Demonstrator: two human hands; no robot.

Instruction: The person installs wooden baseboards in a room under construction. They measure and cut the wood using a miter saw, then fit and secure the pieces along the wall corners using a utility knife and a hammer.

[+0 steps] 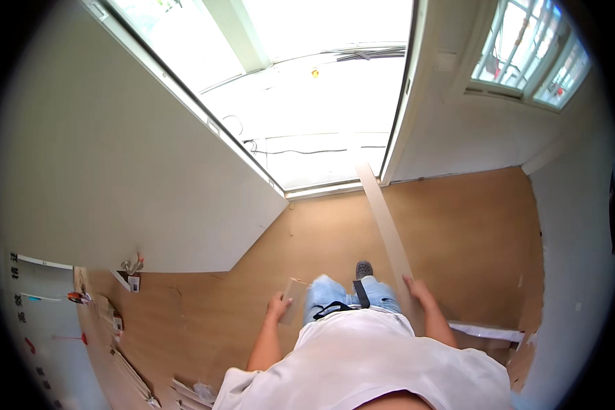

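The person stands on a floor covered with brown cardboard sheeting [471,225], looking down past a white shirt and blue jeans, one grey shoe [363,268] stepping forward toward the open doorway.

The right hand [417,290] is closed around the near end of a long, thin board strip [384,219] — pale tan, narrow, running from the hand forward and slightly left up to the door threshold [324,190]. The fingers wrap its edge; the strip's far end lies near the bottom of the white door frame [398,116].

The left hand [279,305] pinches a small rectangular board offcut [295,298] of the same tan colour, held upright beside the left thigh, thumb on one face and fingers behind.

At the left, the white door leaf [130,171] stands swung open, and at its foot a small bracket or tool with a tag [131,272] lies on the cardboard. Farther left, along the wall edge, lie stacked flat strips [126,362] and a few red and orange markers — too small to name. A white sheet [488,332] lies on the floor just right of the person.
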